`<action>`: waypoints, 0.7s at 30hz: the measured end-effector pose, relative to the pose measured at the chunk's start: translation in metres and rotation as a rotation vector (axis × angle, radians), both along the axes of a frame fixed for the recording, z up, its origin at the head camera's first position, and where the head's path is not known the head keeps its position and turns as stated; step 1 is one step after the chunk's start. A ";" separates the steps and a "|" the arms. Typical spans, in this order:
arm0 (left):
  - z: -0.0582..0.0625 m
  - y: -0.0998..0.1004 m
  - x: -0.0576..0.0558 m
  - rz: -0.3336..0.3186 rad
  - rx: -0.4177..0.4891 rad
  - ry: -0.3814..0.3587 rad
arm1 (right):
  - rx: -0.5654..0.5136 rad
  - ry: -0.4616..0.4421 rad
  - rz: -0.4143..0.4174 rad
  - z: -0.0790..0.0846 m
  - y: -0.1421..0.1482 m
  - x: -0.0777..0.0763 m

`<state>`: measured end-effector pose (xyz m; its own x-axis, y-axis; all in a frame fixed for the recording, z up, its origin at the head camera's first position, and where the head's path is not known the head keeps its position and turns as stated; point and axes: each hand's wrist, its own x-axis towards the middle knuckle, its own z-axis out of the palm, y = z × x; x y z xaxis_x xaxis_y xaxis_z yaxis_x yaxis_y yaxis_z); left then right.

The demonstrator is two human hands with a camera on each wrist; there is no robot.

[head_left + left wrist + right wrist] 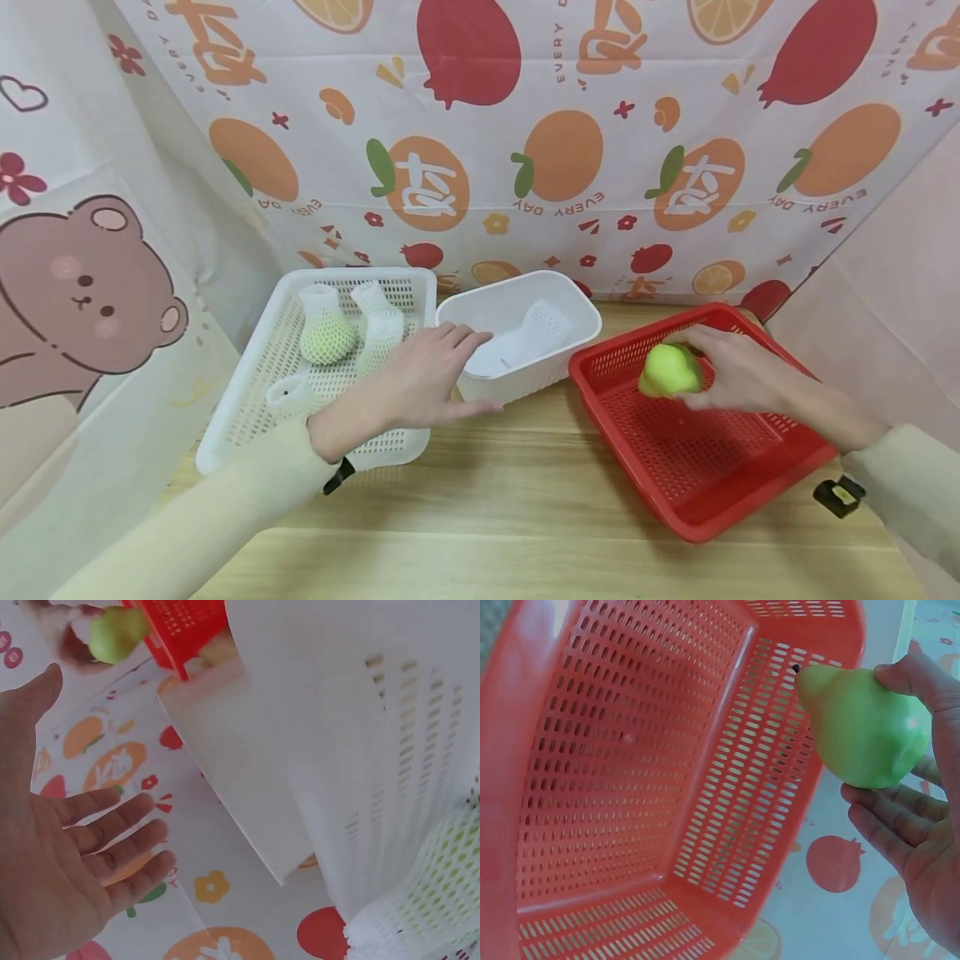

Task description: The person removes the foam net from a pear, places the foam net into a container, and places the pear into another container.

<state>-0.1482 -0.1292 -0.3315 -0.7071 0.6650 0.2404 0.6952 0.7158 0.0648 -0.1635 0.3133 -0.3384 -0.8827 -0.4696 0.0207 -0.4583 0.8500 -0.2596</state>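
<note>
A green pear (866,727) with a short dark stem is gripped between the thumb and fingers of my right hand (738,371), above the red perforated basket (720,492). My left hand (423,375) holds nothing; its fingers are extended and spread in the left wrist view. It hovers between the white perforated basket (247,358) and the white bin (536,371). Inside the bin lies a white foam net sleeve (545,327). The white basket holds several pale green fruits in foam nets, one netted fruit (327,337) standing at the back.
All three containers stand on a light wooden table (480,517). Behind them hangs a fruit-print curtain (495,175), close to the bin's back. Another curtain (75,292) with a bear print is on the left.
</note>
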 end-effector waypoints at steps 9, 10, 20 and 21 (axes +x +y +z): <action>-0.013 -0.003 0.021 -0.020 0.013 0.056 | -0.006 -0.017 0.022 -0.020 0.005 -0.016; -0.014 -0.004 0.023 -0.019 0.011 0.057 | -0.007 -0.024 0.022 -0.022 0.005 -0.018; -0.028 -0.008 0.038 -0.009 0.009 0.091 | -0.031 -0.070 0.028 -0.045 0.010 -0.033; -0.029 -0.008 0.039 -0.008 0.008 0.092 | -0.035 -0.077 0.032 -0.047 0.011 -0.034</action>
<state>-0.1092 -0.1377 -0.3604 -0.6767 0.6681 0.3093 0.7041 0.7100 0.0067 -0.1974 0.3243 -0.3857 -0.8670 -0.4974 -0.0296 -0.4624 0.8252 -0.3246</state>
